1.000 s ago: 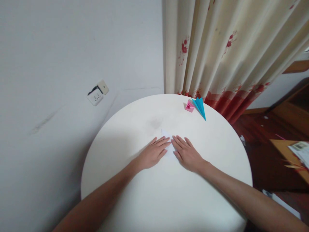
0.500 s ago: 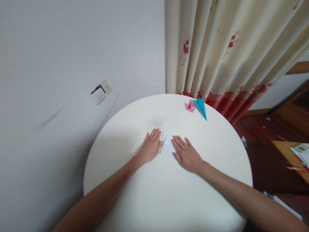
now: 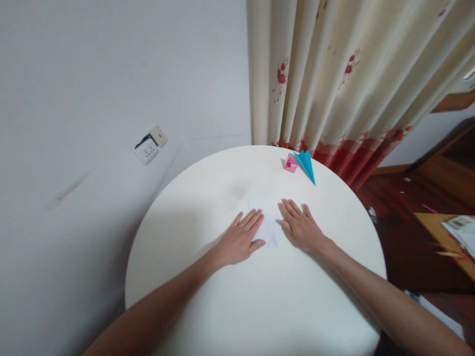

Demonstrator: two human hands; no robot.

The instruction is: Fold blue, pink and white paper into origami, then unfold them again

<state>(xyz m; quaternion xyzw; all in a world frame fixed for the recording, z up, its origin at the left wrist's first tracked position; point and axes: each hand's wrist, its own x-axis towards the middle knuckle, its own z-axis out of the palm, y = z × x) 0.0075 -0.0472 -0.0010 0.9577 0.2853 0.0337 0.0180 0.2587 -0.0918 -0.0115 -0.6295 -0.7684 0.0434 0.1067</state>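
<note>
A small sheet of pale white paper [image 3: 270,231] lies on the round white table [image 3: 237,306]. My left hand [image 3: 241,240] rests flat across its left part, fingers stretched out and covering some of it. At the paper's right edge, my right hand [image 3: 301,226] lies palm down with its fingers extended, the fingertips close to or touching that edge. Folds in the paper are hard to make out against the white tabletop.
Near the table's far edge are a pink folded-paper piece [image 3: 290,163] and a blue paper plane [image 3: 306,165]. A patterned curtain [image 3: 319,74] hangs behind them. The wall with a socket [image 3: 147,151] stands at the left. Papers [image 3: 460,232] lie at the far right.
My left hand has shifted right and slightly nearer, onto the paper. My right hand has slid right and a little away, off the paper's middle. The view has turned slightly.
</note>
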